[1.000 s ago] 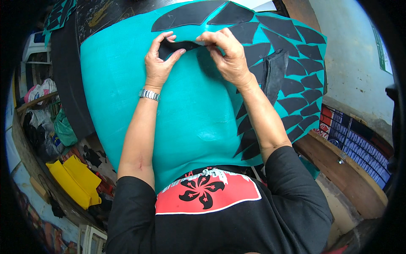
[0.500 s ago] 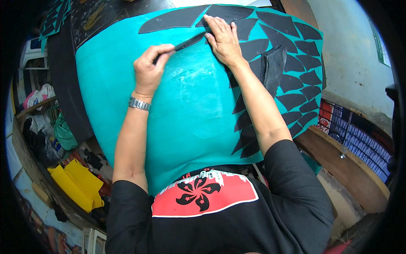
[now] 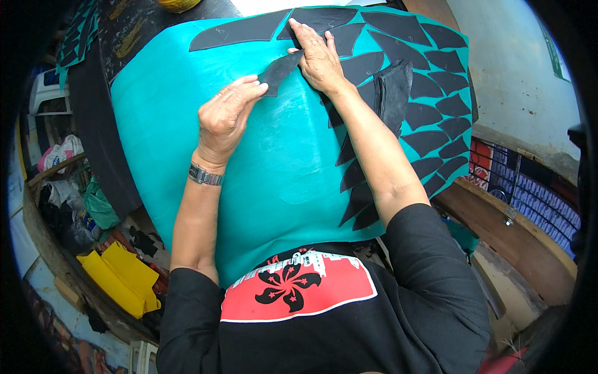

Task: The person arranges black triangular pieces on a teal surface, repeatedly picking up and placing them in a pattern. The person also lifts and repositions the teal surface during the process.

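Note:
A large turquoise sheet (image 3: 237,162) covers the work surface before me. My left hand (image 3: 227,115) pinches a small black leaf-shaped piece (image 3: 280,73) between thumb and fingers at its near-left end, tilted over the sheet. The far tip of that piece meets the thumb side of my right hand (image 3: 319,62). With fingers stretched out, my right hand lies over other flat black pieces at the sheet's far edge. A long curved black piece (image 3: 240,32) lies left of its fingertips. Beside my right forearm rests a stack of black pieces (image 3: 392,93).
Rows of black pieces (image 3: 427,140) lie on the sheet's right side. A yellow object (image 3: 179,5) stands on the dark table (image 3: 140,28) at the far left. Folded yellow material (image 3: 121,280) and bags (image 3: 99,204) are at lower left. A wooden ledge (image 3: 504,237) runs at right.
The black piece in my left hand has turned from nearly edge-on to show its broad face. The view has shifted slightly, and a yellow object shows at the top.

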A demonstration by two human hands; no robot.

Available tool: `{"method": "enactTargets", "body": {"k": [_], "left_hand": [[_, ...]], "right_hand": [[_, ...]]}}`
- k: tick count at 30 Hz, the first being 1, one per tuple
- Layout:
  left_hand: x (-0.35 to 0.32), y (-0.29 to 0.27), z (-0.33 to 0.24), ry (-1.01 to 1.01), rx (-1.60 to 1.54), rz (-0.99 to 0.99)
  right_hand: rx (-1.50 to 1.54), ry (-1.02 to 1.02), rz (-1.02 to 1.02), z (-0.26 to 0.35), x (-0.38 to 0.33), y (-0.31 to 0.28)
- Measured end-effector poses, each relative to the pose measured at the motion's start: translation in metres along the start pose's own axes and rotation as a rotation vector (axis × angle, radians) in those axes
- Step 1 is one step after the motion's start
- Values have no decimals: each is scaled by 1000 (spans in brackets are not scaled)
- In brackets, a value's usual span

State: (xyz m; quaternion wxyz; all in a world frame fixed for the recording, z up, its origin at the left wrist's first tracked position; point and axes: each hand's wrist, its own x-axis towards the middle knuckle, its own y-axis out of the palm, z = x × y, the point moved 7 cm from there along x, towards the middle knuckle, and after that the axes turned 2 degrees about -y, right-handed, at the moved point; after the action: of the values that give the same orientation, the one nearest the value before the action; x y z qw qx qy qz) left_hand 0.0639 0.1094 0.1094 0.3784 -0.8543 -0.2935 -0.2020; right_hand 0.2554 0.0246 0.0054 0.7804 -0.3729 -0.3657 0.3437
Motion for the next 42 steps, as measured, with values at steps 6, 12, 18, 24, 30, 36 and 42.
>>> {"method": "enactTargets", "body": {"k": [6, 12, 18, 24, 30, 36, 42], "left_hand": [[2, 0, -9, -32, 17, 16], [3, 1, -20, 1, 57, 55], [3, -2, -15, -70, 0, 19], [-12, -5, 27, -380, -120, -73], [-19, -11, 119, -824, -103, -21], [-24, -5, 126, -809, 28, -52], [-31, -5, 131, -776, -26, -36]], "right_hand": [[32, 16, -3, 0, 0, -3], [42, 25, -15, 2, -1, -3], [45, 22, -17, 2, -2, -5], [100, 55, -5, -2, -2, -1], [428, 158, 42, -9, 5, -8], [135, -99, -64, 47, -1, -9], [-120, -165, 252, 70, -25, 24]]}}
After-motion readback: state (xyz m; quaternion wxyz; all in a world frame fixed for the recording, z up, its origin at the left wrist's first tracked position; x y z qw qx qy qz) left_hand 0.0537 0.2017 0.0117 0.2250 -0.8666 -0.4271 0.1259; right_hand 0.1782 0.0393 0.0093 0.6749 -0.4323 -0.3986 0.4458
